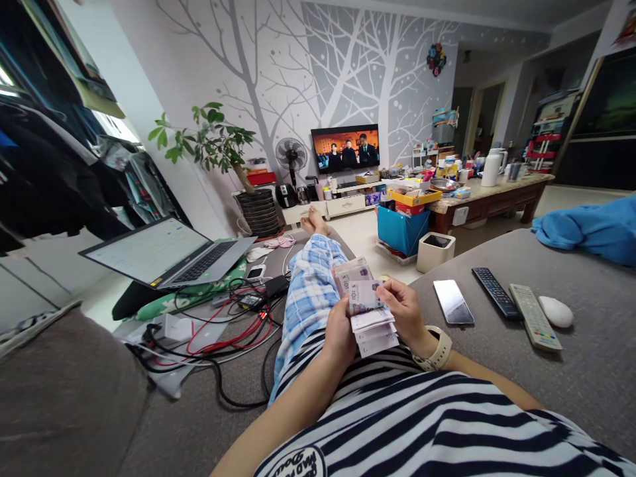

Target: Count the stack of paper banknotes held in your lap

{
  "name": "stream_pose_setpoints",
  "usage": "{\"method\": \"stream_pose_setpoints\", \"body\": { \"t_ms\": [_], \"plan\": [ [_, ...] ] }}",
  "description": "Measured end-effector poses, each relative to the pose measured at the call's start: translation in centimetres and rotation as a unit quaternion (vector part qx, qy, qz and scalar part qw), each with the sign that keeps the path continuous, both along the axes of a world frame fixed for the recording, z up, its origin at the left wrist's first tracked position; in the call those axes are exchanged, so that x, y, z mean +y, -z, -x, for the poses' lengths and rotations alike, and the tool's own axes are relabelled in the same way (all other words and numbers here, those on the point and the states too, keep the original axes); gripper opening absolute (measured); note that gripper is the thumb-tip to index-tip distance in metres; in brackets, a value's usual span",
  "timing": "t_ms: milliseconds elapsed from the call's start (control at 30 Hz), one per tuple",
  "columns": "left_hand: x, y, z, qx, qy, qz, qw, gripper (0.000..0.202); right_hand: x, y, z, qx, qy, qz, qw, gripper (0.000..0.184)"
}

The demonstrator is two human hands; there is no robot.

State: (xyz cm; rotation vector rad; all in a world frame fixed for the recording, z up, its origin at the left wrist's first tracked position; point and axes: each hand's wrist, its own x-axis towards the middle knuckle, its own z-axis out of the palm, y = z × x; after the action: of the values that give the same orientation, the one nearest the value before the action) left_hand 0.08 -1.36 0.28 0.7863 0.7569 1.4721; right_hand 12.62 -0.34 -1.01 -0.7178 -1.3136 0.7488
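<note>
I lie back on a grey sofa (586, 371) in a striped shirt and blue checked trousers. Both hands hold a stack of banknotes (365, 305) over my lap. My left hand (340, 334) grips the stack from the left and below. My right hand (407, 311), with a pale watch at the wrist, pinches the top notes from the right, one note lifted between thumb and fingers.
A phone (453, 301), two remotes (497, 293) and a white mouse (556, 311) lie on the sofa to my right. To my left stand an open laptop (169, 255) and tangled cables (223, 331). Ahead are a television (345, 148), plant, bins and a cluttered table.
</note>
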Motion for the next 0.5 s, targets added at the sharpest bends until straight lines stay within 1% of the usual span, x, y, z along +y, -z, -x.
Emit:
{"method": "stream_pose_setpoints", "body": {
  "t_ms": [133,300,500],
  "plan": [
    [-0.22,-0.26,0.04,0.006,0.001,0.001,1.000,0.020,-0.19,-0.26,0.03,0.001,-0.006,0.001,1.000,0.036],
    [-0.42,-0.67,0.01,0.021,-0.010,0.001,1.000,0.018,-0.12,-0.16,0.06,0.006,-0.006,0.006,1.000,0.035],
    [0.01,-0.11,0.17,0.020,-0.010,0.011,1.000,0.021,0.06,0.04,0.04,0.007,-0.015,0.005,1.000,0.031]
  ]
}}
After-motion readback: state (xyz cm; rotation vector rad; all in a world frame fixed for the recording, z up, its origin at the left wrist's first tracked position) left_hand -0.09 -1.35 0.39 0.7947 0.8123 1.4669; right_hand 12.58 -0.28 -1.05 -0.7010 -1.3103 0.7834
